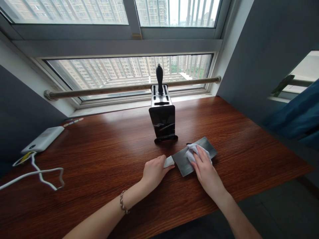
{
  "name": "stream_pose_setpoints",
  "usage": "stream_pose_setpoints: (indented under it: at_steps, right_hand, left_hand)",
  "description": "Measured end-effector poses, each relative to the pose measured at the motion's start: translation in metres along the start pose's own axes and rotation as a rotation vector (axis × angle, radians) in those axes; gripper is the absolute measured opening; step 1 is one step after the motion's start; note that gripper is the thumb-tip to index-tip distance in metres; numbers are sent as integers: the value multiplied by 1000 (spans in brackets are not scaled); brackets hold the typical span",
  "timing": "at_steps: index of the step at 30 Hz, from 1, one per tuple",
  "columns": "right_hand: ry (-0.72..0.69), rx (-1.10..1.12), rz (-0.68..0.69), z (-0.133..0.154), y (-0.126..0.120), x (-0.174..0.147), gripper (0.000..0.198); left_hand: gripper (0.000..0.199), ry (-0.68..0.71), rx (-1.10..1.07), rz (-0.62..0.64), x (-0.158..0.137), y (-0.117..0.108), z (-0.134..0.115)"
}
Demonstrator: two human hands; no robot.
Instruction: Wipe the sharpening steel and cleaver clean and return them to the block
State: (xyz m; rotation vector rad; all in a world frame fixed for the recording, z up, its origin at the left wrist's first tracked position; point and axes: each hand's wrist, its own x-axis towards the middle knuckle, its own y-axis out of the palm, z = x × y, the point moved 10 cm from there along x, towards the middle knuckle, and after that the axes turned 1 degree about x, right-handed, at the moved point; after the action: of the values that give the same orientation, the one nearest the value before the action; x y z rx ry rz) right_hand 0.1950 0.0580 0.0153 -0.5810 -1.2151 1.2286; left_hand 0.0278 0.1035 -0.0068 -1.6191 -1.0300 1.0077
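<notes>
My left hand (155, 170) is wrapped round the handle of a cleaver (181, 162), whose broad grey blade points to the right just above the table. Against the upper face of the blade, my right hand (205, 171) presses a bunched white cloth (192, 151). The cloth and fingers cover the middle of the blade. A small dark object, mostly hidden, shows behind the cloth. Beyond the cleaver stands a knife block (163, 121) with a glossy black front and a slotted metal top. One black-handled tool (159, 78) is upright in it.
The brown wooden table (107, 142) runs up to a window with a horizontal rail (112, 90) across it. At the left lie a white power strip (43, 139) and a looping white cable (41, 172). Blue fabric (296, 113) hangs at the right.
</notes>
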Motion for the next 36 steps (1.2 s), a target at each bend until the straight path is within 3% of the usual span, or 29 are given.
stream_pose_setpoints:
  at_steps: [4, 8, 11, 18, 26, 29, 36]
  right_hand:
    - [-100, -2, 81, 40, 16, -3, 40]
    - [-177, 52, 103, 68, 28, -5, 44]
    - [-182, 65, 95, 69, 27, -2, 44]
    - [-135, 53, 108, 46, 22, 14, 41]
    - [-230, 55, 180, 65, 27, 29, 31]
    - [-211, 31, 183, 50, 18, 39, 22]
    - [-49, -105, 181, -34, 5, 50, 19]
  left_hand:
    - [34, 25, 0, -4, 1, 0, 0]
    - [18, 64, 10, -29, 2, 1, 0]
    - [18, 75, -15, -53, 2, 1, 2]
    - [40, 99, 32, -67, 2, 2, -1]
    - [34, 66, -24, -40, 3, 2, 1]
    - [36, 27, 0, -13, 2, 2, 1]
    - [36, 64, 12, -9, 1, -1, -4]
